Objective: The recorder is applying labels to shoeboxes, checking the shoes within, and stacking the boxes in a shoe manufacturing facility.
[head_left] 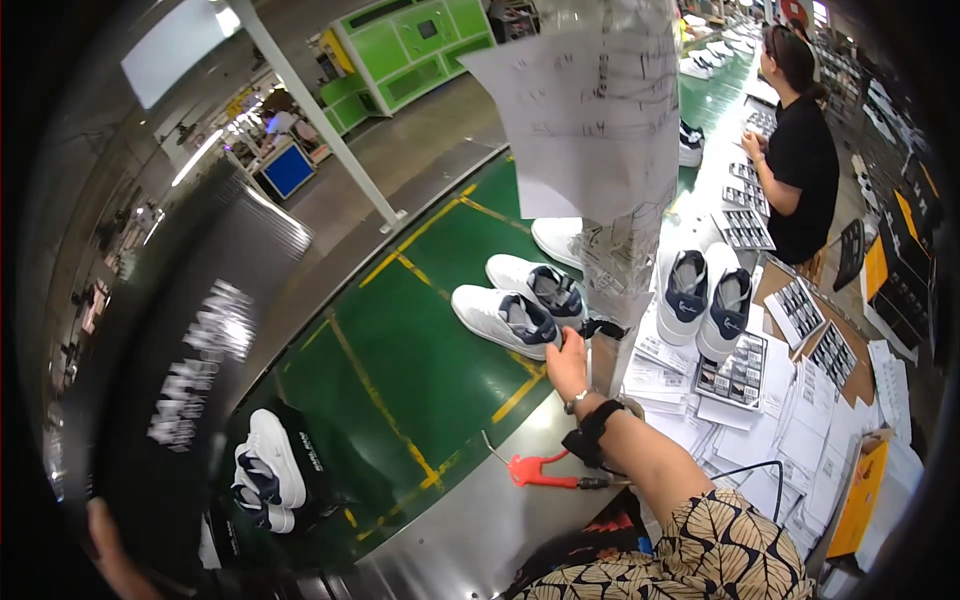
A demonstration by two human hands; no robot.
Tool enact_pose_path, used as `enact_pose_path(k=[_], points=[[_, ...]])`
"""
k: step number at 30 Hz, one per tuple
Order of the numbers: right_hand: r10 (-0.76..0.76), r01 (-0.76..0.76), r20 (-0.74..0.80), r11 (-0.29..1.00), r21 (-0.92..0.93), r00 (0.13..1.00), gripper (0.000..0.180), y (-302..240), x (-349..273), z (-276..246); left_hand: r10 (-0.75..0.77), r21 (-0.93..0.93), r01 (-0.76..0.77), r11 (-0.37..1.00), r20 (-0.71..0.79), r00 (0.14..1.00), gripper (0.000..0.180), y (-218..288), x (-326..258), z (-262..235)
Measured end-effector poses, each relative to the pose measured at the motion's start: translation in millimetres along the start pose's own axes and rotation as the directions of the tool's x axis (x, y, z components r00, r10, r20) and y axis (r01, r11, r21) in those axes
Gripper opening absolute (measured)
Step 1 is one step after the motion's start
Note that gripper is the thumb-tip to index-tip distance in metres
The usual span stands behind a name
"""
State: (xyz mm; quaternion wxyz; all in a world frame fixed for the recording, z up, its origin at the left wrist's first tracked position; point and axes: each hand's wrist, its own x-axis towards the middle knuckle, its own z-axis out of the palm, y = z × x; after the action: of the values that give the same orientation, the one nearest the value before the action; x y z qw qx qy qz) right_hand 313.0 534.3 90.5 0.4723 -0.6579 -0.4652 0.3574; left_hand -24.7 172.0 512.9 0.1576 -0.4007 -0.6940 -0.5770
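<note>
Black box [212, 300] fills clasping left fingers [104, 535]; curled right fingers [570, 348] hold white sneaker [488, 311].

A white shoe [490, 312] with a dark blue heel sits on the green belt [400, 350] with its toe pointing left, just beside a matching shoe [515, 272] that points the same way, and a big, blurry black box [190, 360] with white writing is tilted over on the left.

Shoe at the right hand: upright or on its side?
Upright: the white shoe rests on the green surface, opening facing up, right hand at its heel.
</note>
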Motion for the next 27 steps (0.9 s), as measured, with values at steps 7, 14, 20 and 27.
enact_pose_path(k=[7, 14, 20, 27], points=[[0.339, -0.326, 0.127, 0.939, -0.110, 0.932, 0.063, -5.5, 24.9, -9.7, -0.006, 0.347, -0.155, 0.925, 0.421, 0.907, 0.045, -37.8, -67.2, 216.3], [0.254, -0.158, -0.391, 0.953, 0.260, 0.885, 0.076, 58.7, 70.4, 63.7, -0.059, 0.029, 0.053, 0.998, 0.658, 0.751, 0.039, -75.4, -75.4, 280.1], [0.543, -0.536, -0.291, 0.837, 0.110, 0.788, 0.076, 8.3, 89.7, 44.9, 0.275, 0.182, -0.641, 0.746, 0.792, 0.545, 0.041, -79.5, -88.7, 289.6], [0.467, -0.456, -0.273, 0.883, 0.108, 0.841, 0.050, 9.3, 91.0, 53.1, 0.125, 0.313, -0.516, 0.797, 0.751, 0.649, 0.044, -80.2, -82.4, 300.9]])
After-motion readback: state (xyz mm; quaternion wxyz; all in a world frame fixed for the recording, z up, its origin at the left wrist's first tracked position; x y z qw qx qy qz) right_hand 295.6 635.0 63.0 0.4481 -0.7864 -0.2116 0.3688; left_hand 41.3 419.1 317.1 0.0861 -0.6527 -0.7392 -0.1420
